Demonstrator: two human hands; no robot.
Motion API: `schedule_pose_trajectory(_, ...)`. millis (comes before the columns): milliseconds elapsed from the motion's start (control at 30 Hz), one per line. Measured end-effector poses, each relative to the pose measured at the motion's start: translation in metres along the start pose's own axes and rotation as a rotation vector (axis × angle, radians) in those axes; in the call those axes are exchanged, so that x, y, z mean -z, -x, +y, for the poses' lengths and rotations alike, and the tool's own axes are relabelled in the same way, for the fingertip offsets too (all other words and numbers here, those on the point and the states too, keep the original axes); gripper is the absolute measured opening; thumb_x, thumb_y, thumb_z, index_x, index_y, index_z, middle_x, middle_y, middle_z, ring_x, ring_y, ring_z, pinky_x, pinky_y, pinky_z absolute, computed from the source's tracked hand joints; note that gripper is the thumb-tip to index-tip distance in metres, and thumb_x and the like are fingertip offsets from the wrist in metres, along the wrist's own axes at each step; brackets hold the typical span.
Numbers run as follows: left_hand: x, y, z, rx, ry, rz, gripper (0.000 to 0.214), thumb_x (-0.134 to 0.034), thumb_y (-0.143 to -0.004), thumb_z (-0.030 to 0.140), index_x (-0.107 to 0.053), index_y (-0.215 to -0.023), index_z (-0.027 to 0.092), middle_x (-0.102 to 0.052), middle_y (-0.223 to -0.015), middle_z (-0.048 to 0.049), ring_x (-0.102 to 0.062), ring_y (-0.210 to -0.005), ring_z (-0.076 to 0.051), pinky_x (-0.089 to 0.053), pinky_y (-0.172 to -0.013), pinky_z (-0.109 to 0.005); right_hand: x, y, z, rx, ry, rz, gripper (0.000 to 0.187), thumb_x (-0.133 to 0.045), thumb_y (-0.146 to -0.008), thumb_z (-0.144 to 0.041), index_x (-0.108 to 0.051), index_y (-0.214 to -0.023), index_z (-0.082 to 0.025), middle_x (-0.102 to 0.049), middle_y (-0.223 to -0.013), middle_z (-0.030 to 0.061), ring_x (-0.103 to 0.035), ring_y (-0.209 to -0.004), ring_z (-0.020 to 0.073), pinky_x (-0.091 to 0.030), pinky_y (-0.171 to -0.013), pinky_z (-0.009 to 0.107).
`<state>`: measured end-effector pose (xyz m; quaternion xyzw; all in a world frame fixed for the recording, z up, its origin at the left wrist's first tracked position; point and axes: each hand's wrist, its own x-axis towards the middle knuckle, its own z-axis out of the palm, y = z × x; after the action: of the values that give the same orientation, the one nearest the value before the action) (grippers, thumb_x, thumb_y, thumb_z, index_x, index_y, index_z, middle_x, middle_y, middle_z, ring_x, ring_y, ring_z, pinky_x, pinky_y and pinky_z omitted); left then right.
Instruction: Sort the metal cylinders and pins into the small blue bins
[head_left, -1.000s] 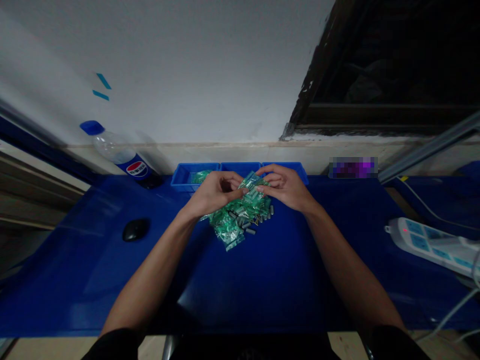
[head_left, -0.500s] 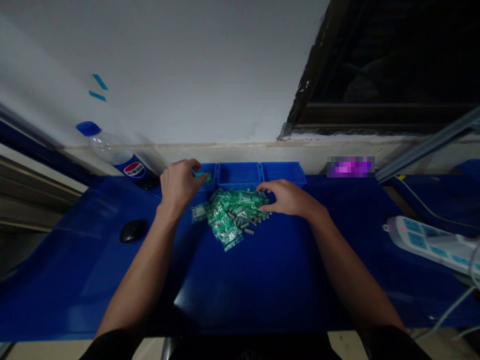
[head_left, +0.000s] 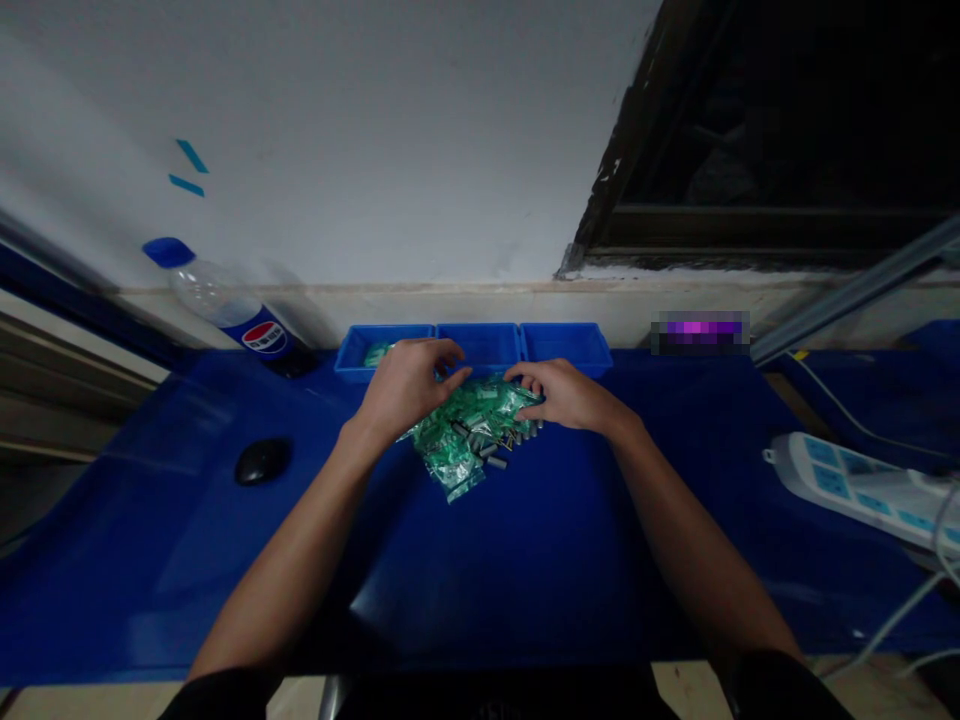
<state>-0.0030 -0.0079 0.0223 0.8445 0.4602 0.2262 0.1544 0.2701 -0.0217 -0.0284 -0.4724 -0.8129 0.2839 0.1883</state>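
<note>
A heap of small green plastic packets (head_left: 457,445) mixed with grey cylindrical parts (head_left: 496,452) lies on the blue table (head_left: 525,560). My left hand (head_left: 409,385) hovers over the heap's left side, fingers loosely curled and apart, holding nothing that shows. At the heap's right edge rests my right hand (head_left: 562,392), its fingers bent down onto the packets. Behind the heap stand three blue bins in a row; the left bin (head_left: 352,352) holds a few green packets (head_left: 375,353).
A cola bottle (head_left: 225,305) lies at the back left, and a black mouse (head_left: 261,461) sits left of my arm. On the right lies a white power strip (head_left: 862,490) with cables. The wall runs right behind the middle bin (head_left: 480,340) and the right bin (head_left: 562,340).
My left hand went to the left bin, left a green packet there, and has come back over the heap. My right hand settled onto the heap's right edge.
</note>
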Motion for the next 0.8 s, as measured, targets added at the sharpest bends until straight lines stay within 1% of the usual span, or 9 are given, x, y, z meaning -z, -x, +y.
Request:
schedule_pose_trajectory(67, 0.001, 0.000, 0.002, -0.019, 0.055, -0.007, 0.022, -0.069, -0.094, 0.035, -0.079, -0.103, 0.017, -0.081, -0.095, -0.0084, -0.073, -0.077, -0.019, -0.053, -0.071, -0.031, 0.004, 0.001, -0.003, -0.011, -0.110, -0.018, 0.048, -0.087, -0.077, -0.026, -0.074, -0.123, -0.022, -0.072, -0.083, 0.0016, -0.068, -0.075, 0.0209, -0.053, -0.070, 0.035)
schedule_pose_trajectory(133, 0.001, 0.000, 0.003, -0.039, 0.113, -0.007, 0.023, -0.069, -0.095, 0.037, -0.079, -0.101, 0.018, -0.081, -0.092, -0.0071, -0.072, -0.076, -0.018, -0.053, -0.071, -0.030, 0.009, 0.003, -0.008, -0.031, -0.229, -0.036, 0.046, -0.086, -0.079, -0.029, -0.073, -0.122, -0.022, -0.071, -0.079, 0.0005, -0.069, -0.072, 0.0204, -0.054, -0.067, 0.034)
schedule_pose_trajectory(200, 0.000, 0.000, 0.006, -0.051, 0.168, -0.016, 0.024, -0.069, -0.096, 0.039, -0.079, -0.100, 0.018, -0.081, -0.090, -0.0061, -0.072, -0.075, -0.016, -0.053, -0.071, -0.029, 0.014, 0.005, -0.013, -0.054, -0.330, -0.043, 0.045, -0.085, -0.080, -0.032, -0.072, -0.122, -0.022, -0.072, -0.081, 0.0008, -0.071, -0.073, 0.0207, -0.055, -0.067, 0.035)
schedule_pose_trajectory(300, -0.002, 0.001, 0.011, -0.039, 0.287, -0.071, 0.027, -0.070, -0.095, 0.042, -0.079, -0.102, 0.017, -0.080, -0.087, -0.0053, -0.072, -0.074, -0.015, -0.054, -0.070, -0.027, 0.021, 0.008, -0.020, -0.058, -0.429, -0.007, 0.044, -0.084, -0.080, -0.032, -0.072, -0.121, -0.021, -0.075, -0.086, 0.0025, -0.074, -0.076, 0.0211, -0.057, -0.070, 0.036)
schedule_pose_trajectory(367, -0.006, 0.002, 0.014, -0.031, 0.386, -0.125, 0.028, -0.073, -0.093, 0.041, -0.079, -0.105, 0.016, -0.079, -0.086, -0.0053, -0.072, -0.074, -0.015, -0.055, -0.070, -0.027, 0.024, 0.008, -0.024, -0.055, -0.477, 0.025, 0.044, -0.085, -0.080, -0.032, -0.072, -0.121, -0.022, -0.076, -0.087, 0.0025, -0.074, -0.078, 0.0209, -0.058, -0.073, 0.036)
schedule_pose_trajectory(433, -0.010, 0.002, 0.017, -0.031, 0.464, -0.163, 0.027, -0.075, -0.091, 0.039, -0.078, -0.103, 0.015, -0.079, -0.086, -0.0056, -0.072, -0.074, -0.015, -0.056, -0.071, -0.027, 0.025, 0.008, -0.027, -0.052, -0.519, 0.053, 0.045, -0.085, -0.079, -0.032, -0.072, -0.120, -0.022, -0.076, -0.086, 0.0017, -0.074, -0.079, 0.0205, -0.057, -0.073, 0.035)
schedule_pose_trajectory(533, -0.014, 0.003, 0.020, -0.017, 0.541, -0.172, 0.023, -0.075, -0.089, 0.036, -0.076, -0.096, 0.014, -0.077, -0.083, -0.0051, -0.069, -0.072, -0.014, -0.055, -0.070, -0.027, 0.026, 0.008, -0.030, -0.044, -0.560, 0.085, 0.045, -0.086, -0.078, -0.032, -0.072, -0.120, -0.023, -0.075, -0.085, 0.0010, -0.073, -0.078, 0.0195, -0.056, -0.072, 0.034)
schedule_pose_trajectory(600, -0.015, 0.003, 0.021, 0.003, 0.586, -0.172, 0.022, -0.074, -0.089, 0.035, -0.075, -0.094, 0.014, -0.075, -0.080, -0.0043, -0.067, -0.071, -0.013, -0.054, -0.068, -0.026, 0.026, 0.007, -0.031, -0.046, -0.585, 0.097, 0.046, -0.087, -0.076, -0.032, -0.072, -0.119, -0.023, -0.075, -0.084, 0.0007, -0.072, -0.078, 0.0191, -0.055, -0.072, 0.034)
schedule_pose_trajectory(800, -0.011, 0.004, 0.023, 0.036, 0.655, -0.173, 0.020, -0.076, -0.086, 0.033, -0.073, -0.090, 0.014, -0.072, -0.077, -0.0032, -0.065, -0.069, -0.013, -0.054, -0.067, -0.027, 0.026, 0.007, -0.034, -0.053, -0.634, 0.088, 0.047, -0.089, -0.074, -0.031, -0.072, -0.117, -0.022, -0.075, -0.083, 0.0007, -0.073, -0.078, 0.0194, -0.056, -0.073, 0.035)
